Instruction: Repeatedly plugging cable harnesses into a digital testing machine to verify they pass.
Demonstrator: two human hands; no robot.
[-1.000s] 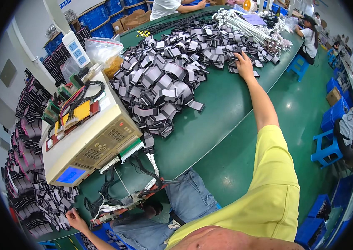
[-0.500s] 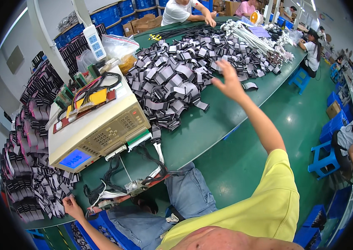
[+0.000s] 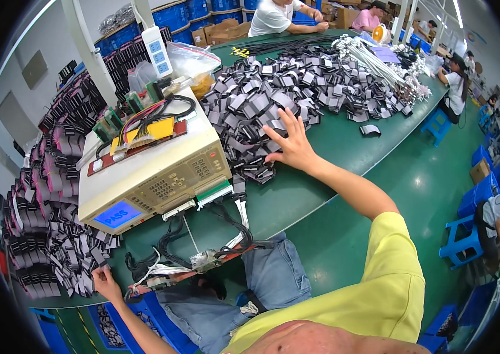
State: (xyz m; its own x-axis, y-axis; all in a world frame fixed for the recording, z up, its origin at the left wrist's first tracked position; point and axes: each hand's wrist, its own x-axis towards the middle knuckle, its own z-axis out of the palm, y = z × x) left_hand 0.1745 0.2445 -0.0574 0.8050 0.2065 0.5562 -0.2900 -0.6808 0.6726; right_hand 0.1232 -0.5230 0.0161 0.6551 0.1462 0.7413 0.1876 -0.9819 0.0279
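Note:
My right hand (image 3: 295, 145) is open, its fingers spread, above the near edge of a big heap of short grey ribbon cables (image 3: 256, 106) with black connectors. At the lower left, my left hand (image 3: 107, 285) is closed in a pinch at the edge of a smaller pile of ribbon cables (image 3: 73, 259). A short ribbon cable seems to be at its fingertips, partly hidden. Between my hands stands a beige bench tester (image 3: 161, 177) with a lit blue screen and keypad. Black and white wires (image 3: 170, 248) run from its front to a fixture (image 3: 203, 259) at the table edge.
Bundled ribbon cables (image 3: 43, 194) are stacked on the left. A power strip (image 3: 157, 53) hangs on a post behind the tester. White cables (image 3: 368, 59) lie at the far end of the green table (image 3: 297, 197). Blue bins (image 3: 152, 315) sit below the edge. People work farther off.
My right hand has moved left and nearer, from beyond the heap's right side to its near edge. My left hand stays by the smaller pile. The whole view has shifted slightly.

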